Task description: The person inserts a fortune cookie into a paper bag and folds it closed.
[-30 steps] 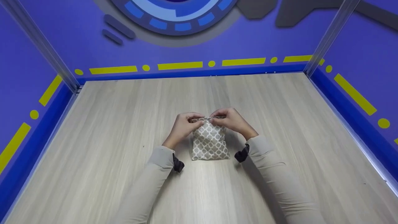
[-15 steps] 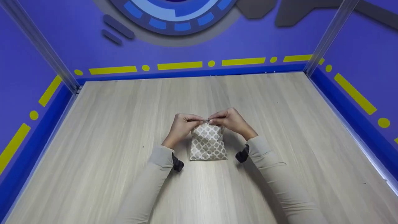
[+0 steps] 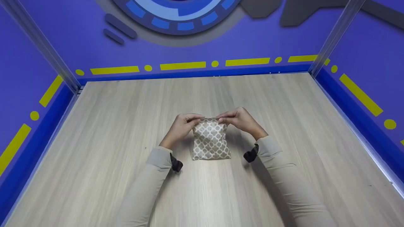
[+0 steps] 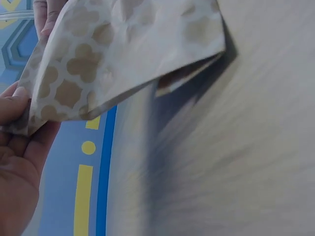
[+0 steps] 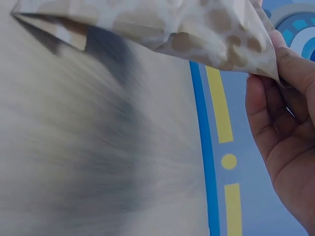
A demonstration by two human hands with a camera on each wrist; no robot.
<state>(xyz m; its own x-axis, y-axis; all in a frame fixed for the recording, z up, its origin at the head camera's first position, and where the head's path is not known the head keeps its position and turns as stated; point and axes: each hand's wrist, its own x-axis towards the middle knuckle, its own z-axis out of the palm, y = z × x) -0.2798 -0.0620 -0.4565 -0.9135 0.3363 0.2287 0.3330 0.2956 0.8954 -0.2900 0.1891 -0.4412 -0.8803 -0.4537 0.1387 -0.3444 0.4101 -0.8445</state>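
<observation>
A small paper bag [image 3: 210, 142] with a beige and white quatrefoil pattern stands in the middle of the table, its top edge between both hands. My left hand [image 3: 183, 126] pinches the top left corner between thumb and fingers. At the top right corner, my right hand [image 3: 242, 121] pinches the edge the same way. In the left wrist view the bag [image 4: 123, 54] shows a creased face and a folded bottom flap; the left thumb [image 4: 15, 105] lies over its edge. The right wrist view has the bag [image 5: 197, 29] gripped by the right hand [image 5: 290, 132].
The wood-grain table [image 3: 126, 132] extends around the bag on all sides. A purple-blue wall [image 3: 157, 53] with yellow dashes closes off the back, and similar panels stand left and right. Each wrist wears a dark camera mount [image 3: 251, 153].
The hands have come close together along the bag's top edge, then spread apart to its corners. More of the top edge now shows between them.
</observation>
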